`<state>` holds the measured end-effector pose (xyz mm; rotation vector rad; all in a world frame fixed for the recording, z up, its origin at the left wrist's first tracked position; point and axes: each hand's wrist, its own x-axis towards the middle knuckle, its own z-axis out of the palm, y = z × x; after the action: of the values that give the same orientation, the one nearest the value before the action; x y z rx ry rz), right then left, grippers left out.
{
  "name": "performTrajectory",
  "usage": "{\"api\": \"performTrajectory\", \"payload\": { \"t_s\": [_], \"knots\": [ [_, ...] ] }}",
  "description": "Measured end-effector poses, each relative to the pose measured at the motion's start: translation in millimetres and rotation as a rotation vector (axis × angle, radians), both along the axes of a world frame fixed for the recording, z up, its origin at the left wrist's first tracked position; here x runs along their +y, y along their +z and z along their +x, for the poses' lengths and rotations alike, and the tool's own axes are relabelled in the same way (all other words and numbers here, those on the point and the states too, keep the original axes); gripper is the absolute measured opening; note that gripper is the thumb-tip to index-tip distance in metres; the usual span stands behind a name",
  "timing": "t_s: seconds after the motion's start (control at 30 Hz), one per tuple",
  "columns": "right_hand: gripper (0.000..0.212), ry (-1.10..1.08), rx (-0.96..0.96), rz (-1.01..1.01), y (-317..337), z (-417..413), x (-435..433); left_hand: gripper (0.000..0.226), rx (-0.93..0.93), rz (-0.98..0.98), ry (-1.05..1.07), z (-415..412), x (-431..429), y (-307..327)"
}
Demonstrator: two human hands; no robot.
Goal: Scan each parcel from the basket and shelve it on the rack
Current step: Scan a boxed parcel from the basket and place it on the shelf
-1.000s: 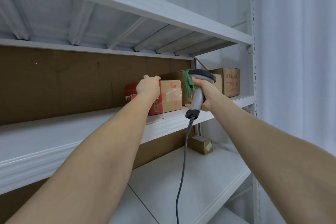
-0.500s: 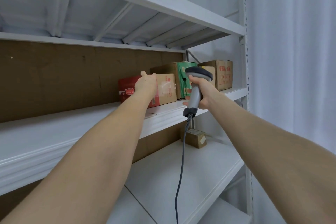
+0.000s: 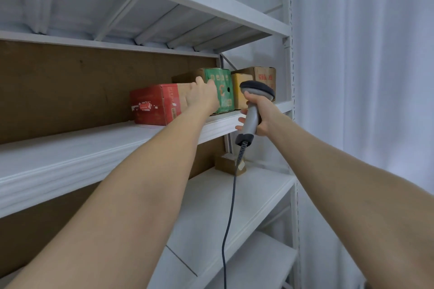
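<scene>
Lays left hand (image 3: pixel 203 98) on red-and-brown cardboard parcel (image 3: pixel 152 104), set toward the right end of a white metal rack's (image 3: pixel 94 159) middle shelf; cannot tell whether the fingers curl over its top. Clenches right hand (image 3: pixel 264 116) round grey handheld barcode scanner (image 3: pixel 252 115) just off the shelf's front edge, dark cable (image 3: pixel 231 206) hanging. Further right: green-printed carton (image 3: pixel 222 91), yellow box (image 3: pixel 242 87), brown carton (image 3: pixel 261 76).

Soft, even light is coming from the curtain (image 3: pixel 364 54) beyond the right hand (image 3: pixel 264 114), while straight lines are bowing toward the edges.
</scene>
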<state>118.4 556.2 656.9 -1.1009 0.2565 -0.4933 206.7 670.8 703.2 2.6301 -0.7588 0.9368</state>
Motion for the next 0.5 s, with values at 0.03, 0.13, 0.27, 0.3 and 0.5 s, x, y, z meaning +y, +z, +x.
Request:
{"api": "performTrajectory", "payload": {
  "t_s": [0.03,0.13,0.27,0.3,0.5],
  "knots": [
    [0.052,-0.017,0.004,0.016,-4.4,-8.5,-6.3,0.045,0.002,0.006,-0.017,-8.8,-9.6,-4.7],
    [0.051,-0.069,0.021,0.066,-20.9,-37.0,-28.3,0.045,0.022,0.017,-0.060,-34.6,-40.0,-21.7],
    [0.043,-0.121,0.045,0.117,-54.5,-81.7,-63.0,0.047,0.161,0.014,-0.181,-67.5,-85.7,-51.1],
    [0.039,-0.133,0.049,0.130,-64.7,-94.5,-72.3,0.048,0.190,0.022,-0.210,-76.6,-98.1,-60.6],
    [0.020,-0.266,0.101,0.256,-141.4,-179.8,-130.2,0.044,0.344,0.099,-0.369,-139.4,-176.3,-141.0]
  ]
}}
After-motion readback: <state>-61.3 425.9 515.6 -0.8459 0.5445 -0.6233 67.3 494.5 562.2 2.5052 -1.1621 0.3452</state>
